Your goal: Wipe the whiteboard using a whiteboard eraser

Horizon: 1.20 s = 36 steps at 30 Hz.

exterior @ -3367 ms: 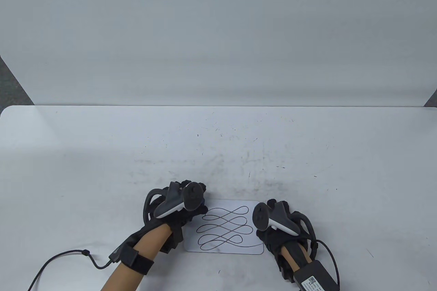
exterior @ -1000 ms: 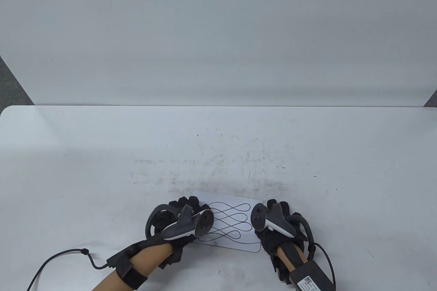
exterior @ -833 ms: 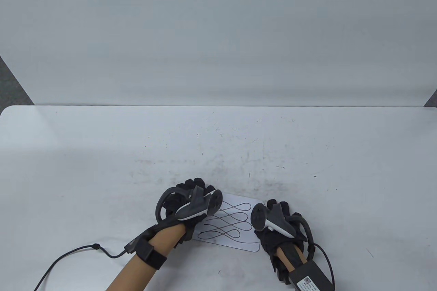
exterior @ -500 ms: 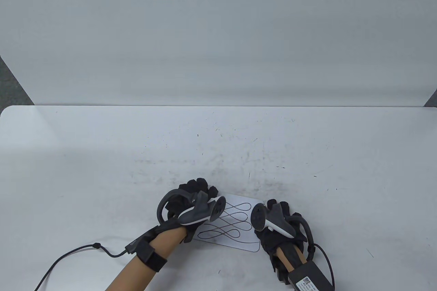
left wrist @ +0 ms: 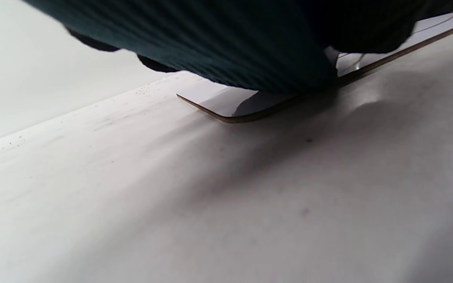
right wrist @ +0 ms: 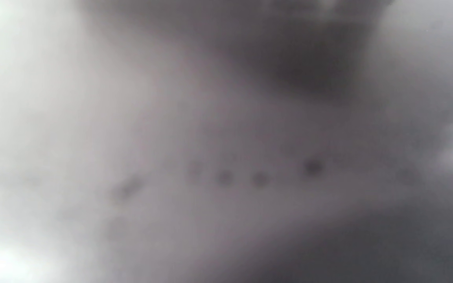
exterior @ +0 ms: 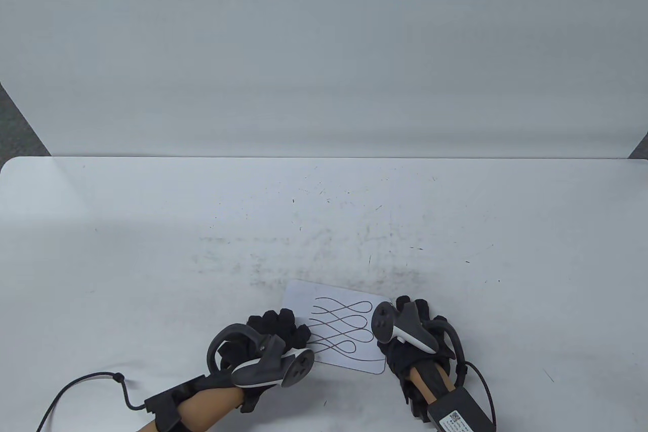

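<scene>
A small whiteboard (exterior: 302,295) with looping black lines (exterior: 344,323) lies slightly turned on the table near the front edge. My left hand (exterior: 277,326) is curled knuckles-up over the board's near left corner. In the left wrist view a dark teal ribbed mass (left wrist: 210,39), apparently the eraser under my fingers, presses on the board (left wrist: 226,103) at its edge. My right hand (exterior: 407,308) rests at the board's right edge. Its fingers are hidden under the tracker. The right wrist view is only blur.
The white table (exterior: 152,229) carries grey smudges and small marks (exterior: 324,249) beyond the board. A white backdrop (exterior: 324,47) rises at the table's far edge. Glove cables (exterior: 81,384) trail at the front left and front right.
My left hand slid forward along the board's left side, then pulled back toward me to the near left corner. The board has turned slightly since the oldest frame. The right hand has stayed put.
</scene>
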Available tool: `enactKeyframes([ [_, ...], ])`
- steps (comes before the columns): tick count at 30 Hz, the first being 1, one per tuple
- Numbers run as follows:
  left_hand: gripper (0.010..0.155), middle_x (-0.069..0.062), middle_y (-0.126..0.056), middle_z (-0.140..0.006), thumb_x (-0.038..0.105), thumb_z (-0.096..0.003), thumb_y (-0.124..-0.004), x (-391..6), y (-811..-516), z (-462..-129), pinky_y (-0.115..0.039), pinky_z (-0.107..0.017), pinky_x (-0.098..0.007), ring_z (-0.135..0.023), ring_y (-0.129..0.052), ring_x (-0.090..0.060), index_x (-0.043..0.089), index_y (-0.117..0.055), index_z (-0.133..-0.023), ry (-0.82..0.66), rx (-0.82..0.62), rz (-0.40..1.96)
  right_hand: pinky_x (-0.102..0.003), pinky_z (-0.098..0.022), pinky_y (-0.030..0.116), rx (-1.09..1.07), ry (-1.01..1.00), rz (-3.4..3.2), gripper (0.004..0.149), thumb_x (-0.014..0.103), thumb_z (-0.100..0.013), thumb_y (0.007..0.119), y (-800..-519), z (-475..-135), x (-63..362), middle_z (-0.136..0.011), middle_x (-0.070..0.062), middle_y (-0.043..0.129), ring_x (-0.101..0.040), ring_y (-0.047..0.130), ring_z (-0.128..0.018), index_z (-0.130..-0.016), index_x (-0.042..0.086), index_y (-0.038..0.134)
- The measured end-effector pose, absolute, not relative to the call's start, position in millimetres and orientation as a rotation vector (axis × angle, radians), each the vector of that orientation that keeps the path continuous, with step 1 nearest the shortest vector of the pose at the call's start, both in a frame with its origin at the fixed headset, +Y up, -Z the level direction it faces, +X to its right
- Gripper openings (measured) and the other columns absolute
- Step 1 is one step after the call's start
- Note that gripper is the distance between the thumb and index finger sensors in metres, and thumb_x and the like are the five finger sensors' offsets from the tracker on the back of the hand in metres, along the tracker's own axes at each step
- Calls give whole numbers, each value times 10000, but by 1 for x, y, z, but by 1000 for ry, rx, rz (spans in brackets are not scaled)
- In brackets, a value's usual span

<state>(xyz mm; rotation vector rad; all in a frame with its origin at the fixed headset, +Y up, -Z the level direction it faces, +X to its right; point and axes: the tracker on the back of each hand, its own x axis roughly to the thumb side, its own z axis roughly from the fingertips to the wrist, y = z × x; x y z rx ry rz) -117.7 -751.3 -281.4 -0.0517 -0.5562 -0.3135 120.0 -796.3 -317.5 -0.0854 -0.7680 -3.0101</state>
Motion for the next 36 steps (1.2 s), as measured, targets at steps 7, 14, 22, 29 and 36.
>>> enactKeyframes([
  [7, 597, -126, -620, -1126, 550, -443, -735, -96, -753, -333, -649, -596, -561, -902, -738, -390, 437, -606, -1015, -447, -105, -280, -732, -655, 268, -92, -767, -3010, 664, 438, -352, 402, -796, -318, 120, -1047, -118, 56, -484, 144, -965, -901, 271, 67],
  [14, 597, -116, -592, -1131, 554, -443, -726, -72, -756, -391, -630, -615, -563, -917, -712, -383, 446, -589, -1014, -325, -79, -290, -732, -656, 256, -86, -778, -3016, 666, 439, -352, 401, -797, -318, 120, -1046, -115, 47, -482, 132, -964, -900, 272, 61],
  [22, 604, -122, -613, -1120, 555, -435, -739, -81, -753, -357, -651, -593, -563, -901, -734, -385, 435, -607, -1012, -445, -41, -341, -728, -657, 252, -85, -778, -3019, 666, 443, -351, 400, -797, -318, 121, -1045, -110, 44, -477, 128, -964, -899, 277, 59],
  [29, 612, -133, -613, -1122, 552, -439, -737, -107, -752, -295, -652, -596, -564, -898, -734, -397, 417, -600, -1021, -538, -41, -353, -730, -657, 257, -85, -770, -3019, 665, 441, -352, 401, -797, -318, 121, -1047, -116, 50, -479, 137, -965, -900, 277, 63],
  [36, 611, -144, -614, -1116, 551, -441, -729, -111, -753, -275, -651, -587, -566, -888, -733, -405, 411, -597, -1021, -572, -31, -346, -729, -658, 260, -83, -771, -3017, 664, 441, -352, 403, -797, -318, 121, -1048, -116, 51, -481, 138, -965, -900, 281, 63],
])
